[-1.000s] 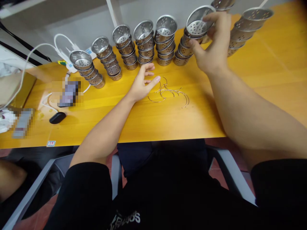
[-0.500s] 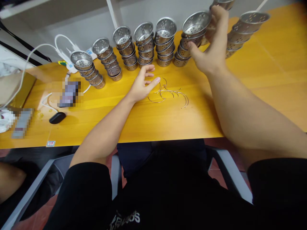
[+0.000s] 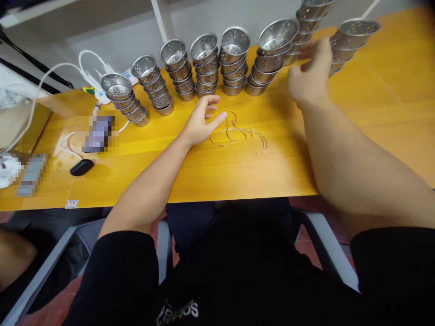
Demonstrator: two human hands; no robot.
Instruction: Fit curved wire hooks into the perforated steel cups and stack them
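My left hand [image 3: 203, 121] rests on the table with its fingers loosely apart and nothing in it. Beside its thumb lie several thin, curved, copper-coloured wires [image 3: 238, 130] in a loose heap. My right hand [image 3: 311, 74], blurred by motion, is between two stacks of perforated metal cups at the right. Its thumb stands apart from the fingers, and I see nothing held. Behind its fingertips rises a tall cup stack [image 3: 309, 25]; whether they touch it I cannot tell. To its right stands another cup stack [image 3: 353, 38], partly covered by the hand. A leaning cup stack [image 3: 273, 56] is just left.
More perforated cup stacks line the back, including one [image 3: 235, 59] in the middle and one [image 3: 124, 97] at the left. White cables, a blurred-out phone-like object [image 3: 98, 133] and a black oval object [image 3: 81, 167] lie left. A person's knee [image 3: 15, 258] shows at lower left.
My right hand has moved down and right, away from the upper cups of the tall stack, whose top cups now show. My left hand has stayed in place.
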